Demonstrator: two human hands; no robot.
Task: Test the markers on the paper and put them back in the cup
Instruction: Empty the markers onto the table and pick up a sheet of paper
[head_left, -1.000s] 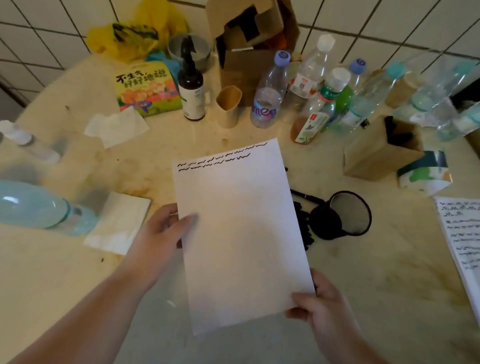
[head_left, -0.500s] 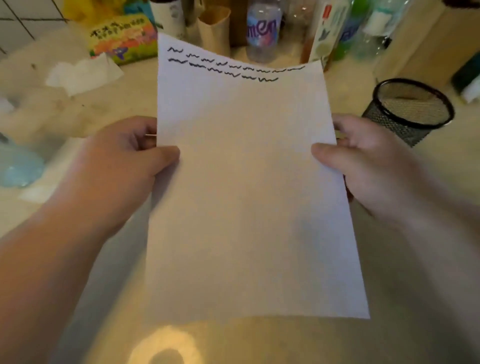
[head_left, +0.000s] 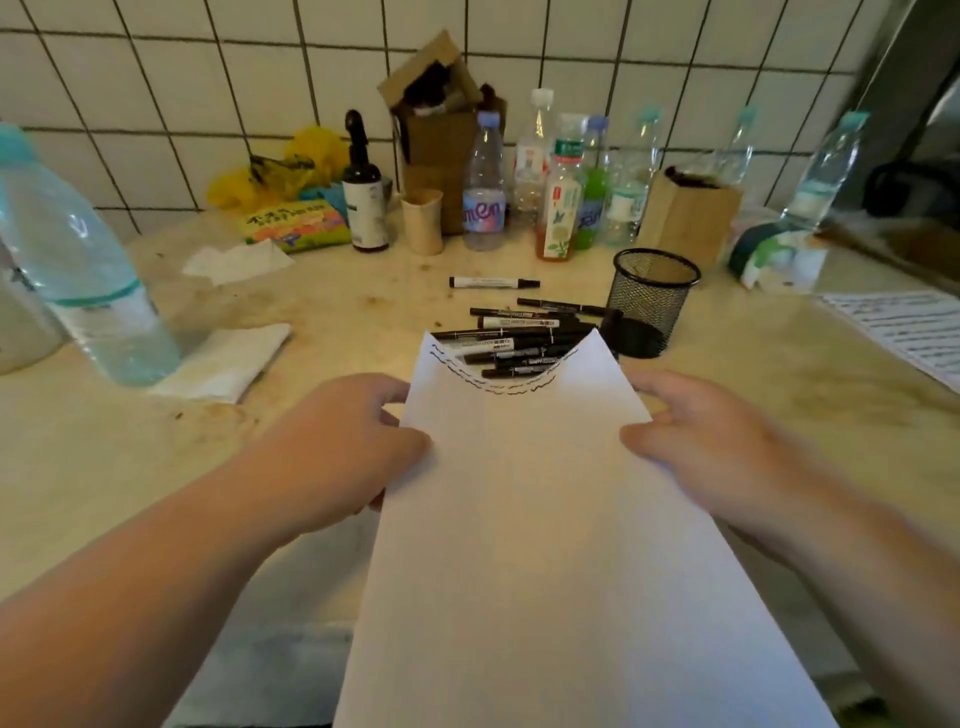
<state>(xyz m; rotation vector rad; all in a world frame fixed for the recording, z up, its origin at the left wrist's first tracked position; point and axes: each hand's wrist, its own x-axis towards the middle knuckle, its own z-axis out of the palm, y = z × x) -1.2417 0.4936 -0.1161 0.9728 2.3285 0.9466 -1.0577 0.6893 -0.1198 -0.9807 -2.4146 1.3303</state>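
On the worktop (head_left: 130, 467), nearer than the mesh cup (head_left: 652, 291), sheet of paper (head_left: 561, 545) held up off the surface, far edge sagging in the middle. Left hand (head_left: 343, 447) pinching the left edge, thumb on top, fingers under; right hand (head_left: 711, 441) pinching the right edge the same way. Two rows of short black squiggles along the far edge, the rest blank, so testing judged barely begun.

Mesh cup upright and seemingly empty, though its floor stays dark. Left of the cup, pile of black markers (head_left: 519, 340), all lying flat, partly hidden behind the sagging paper edge; one more marker (head_left: 493, 282) lying alone beyond the pile, left of the cup. None back in the cup; nearly all of the job left, by this view.

Around the cup: large clear bottle (head_left: 78, 260) far left at the frame edge, row of drink bottles (head_left: 561, 182) behind it along the tiled wall, brown box (head_left: 688, 213) just behind it, folded tissue (head_left: 223, 361) well to its left, second written sheet (head_left: 904, 327) to its right. Pile of markers sitting just beyond the held sheet; likely no flat lie for the paper if pushed any further towards them.
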